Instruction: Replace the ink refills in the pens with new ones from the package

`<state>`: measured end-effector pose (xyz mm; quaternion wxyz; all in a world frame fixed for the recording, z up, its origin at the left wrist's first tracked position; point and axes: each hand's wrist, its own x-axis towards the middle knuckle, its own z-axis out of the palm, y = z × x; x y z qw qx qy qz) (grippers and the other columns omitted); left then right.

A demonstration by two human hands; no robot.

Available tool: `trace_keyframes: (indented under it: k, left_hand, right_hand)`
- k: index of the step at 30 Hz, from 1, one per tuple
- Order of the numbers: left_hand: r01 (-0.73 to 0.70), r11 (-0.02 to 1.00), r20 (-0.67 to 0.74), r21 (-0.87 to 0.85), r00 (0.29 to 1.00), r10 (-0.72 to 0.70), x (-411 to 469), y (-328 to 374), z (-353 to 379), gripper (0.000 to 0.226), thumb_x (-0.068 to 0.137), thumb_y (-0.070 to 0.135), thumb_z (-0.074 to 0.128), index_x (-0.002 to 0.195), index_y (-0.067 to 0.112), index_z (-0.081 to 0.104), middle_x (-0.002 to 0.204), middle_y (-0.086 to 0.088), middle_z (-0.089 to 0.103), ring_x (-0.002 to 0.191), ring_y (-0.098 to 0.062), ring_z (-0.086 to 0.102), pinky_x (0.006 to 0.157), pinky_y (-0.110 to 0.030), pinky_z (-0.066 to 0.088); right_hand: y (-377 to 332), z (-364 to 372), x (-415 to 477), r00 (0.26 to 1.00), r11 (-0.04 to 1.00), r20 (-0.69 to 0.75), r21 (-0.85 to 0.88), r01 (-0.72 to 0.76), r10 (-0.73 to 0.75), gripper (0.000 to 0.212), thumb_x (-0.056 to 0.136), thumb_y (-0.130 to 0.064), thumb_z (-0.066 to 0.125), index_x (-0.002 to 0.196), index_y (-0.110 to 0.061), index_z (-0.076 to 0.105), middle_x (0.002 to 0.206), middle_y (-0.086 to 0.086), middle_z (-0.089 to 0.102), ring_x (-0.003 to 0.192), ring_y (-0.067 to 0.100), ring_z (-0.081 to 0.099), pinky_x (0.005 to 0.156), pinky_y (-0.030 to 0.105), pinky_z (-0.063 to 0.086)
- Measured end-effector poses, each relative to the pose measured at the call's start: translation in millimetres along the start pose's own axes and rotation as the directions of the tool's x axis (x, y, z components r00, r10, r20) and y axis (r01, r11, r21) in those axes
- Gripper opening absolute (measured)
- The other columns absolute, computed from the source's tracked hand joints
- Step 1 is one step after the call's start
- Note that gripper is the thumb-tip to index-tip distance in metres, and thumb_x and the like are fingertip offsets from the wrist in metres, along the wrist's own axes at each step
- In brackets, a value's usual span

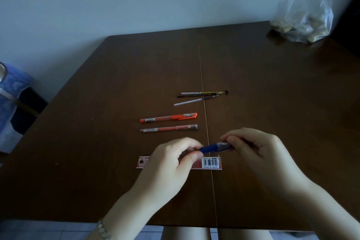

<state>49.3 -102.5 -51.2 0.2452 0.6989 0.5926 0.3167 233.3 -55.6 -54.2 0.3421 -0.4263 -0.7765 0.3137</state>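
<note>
Seen from the head camera, the person is holding a blue pen [216, 146] in the air with both hands, low over the near middle of the table [97, 103]. The left hand [171, 159] is pinching one end of the barrel between thumb and fingertips. The right hand [253, 148] is curling its fingers round the other end, where the dark blue sleeve is meeting a clear piece. I take this to be the barrel being twisted apart or together, though I cannot tell which.

The pen looks like light, stiff, smooth plastic, so it is probably calling for a firm pinch on each half close to the joint. The blue sleeve is likely giving the surer hold. The thin refill inside would probably bend if pulled askew.

Right under the hands the red package [211, 162] is lying flat, partly hidden by the left hand. Farther off, an orange pen [169, 117] and a clear-capped pen [169, 128] are lying side by side, not touching. Beyond them three loose refills [202, 96] are lying close together across the table's seam. A plastic bag [303, 11] is sitting at the far right corner, well apart. Nothing is standing between the hands and the package.
</note>
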Motion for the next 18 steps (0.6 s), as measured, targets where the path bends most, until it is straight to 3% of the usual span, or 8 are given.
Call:
trace_keyframes:
  k: [4,7,14,18]
  left_hand:
    - [-0.063,0.937,-0.081,0.342,0.992,0.097,20,-20,-7,0.020,0.086,0.018,0.056,0.104,0.017,0.062,0.100,0.001,0.066,0.094,-0.011,0.059,0.081,-0.017,0.043]
    - [0.053,0.908,-0.124,0.415,0.992,-0.002,28,-41,-6,0.020,0.087,0.018,0.055,0.105,0.015,0.062,0.104,-0.003,0.060,0.099,-0.016,0.054,0.086,-0.027,0.044]
    - [0.015,0.800,-0.066,0.600,0.997,0.031,31,-60,-5,0.020,0.075,0.012,0.071,0.095,0.011,0.068,0.086,-0.008,0.068,0.080,-0.026,0.063,0.068,-0.040,0.053]
    - [0.017,0.818,-0.122,0.575,0.990,0.065,26,-57,-4,0.026,0.074,0.013,0.072,0.100,0.010,0.067,0.090,-0.009,0.069,0.082,-0.026,0.065,0.070,-0.038,0.053]
  right_hand:
    - [9,5,6,0.986,0.989,0.068,-0.004,-0.149,0.149,0.023,0.088,-0.020,0.050,0.108,-0.030,0.057,0.079,-0.012,0.066,0.083,-0.006,0.060,0.068,0.011,0.051]
    - [17,5,8,0.979,0.979,0.043,-0.045,-0.197,0.198,0.026,0.088,-0.020,0.052,0.112,-0.027,0.058,0.080,-0.012,0.067,0.079,0.000,0.063,0.073,0.018,0.054]
    - [33,3,5,0.965,0.965,0.076,-0.096,-0.243,0.251,0.022,0.088,-0.018,0.054,0.106,-0.028,0.060,0.075,-0.014,0.066,0.075,-0.018,0.055,0.067,0.001,0.040]
    - [33,3,10,0.952,0.954,0.100,-0.115,-0.278,0.290,0.021,0.088,-0.019,0.054,0.105,-0.030,0.059,0.077,-0.015,0.066,0.074,-0.008,0.059,0.065,0.004,0.043]
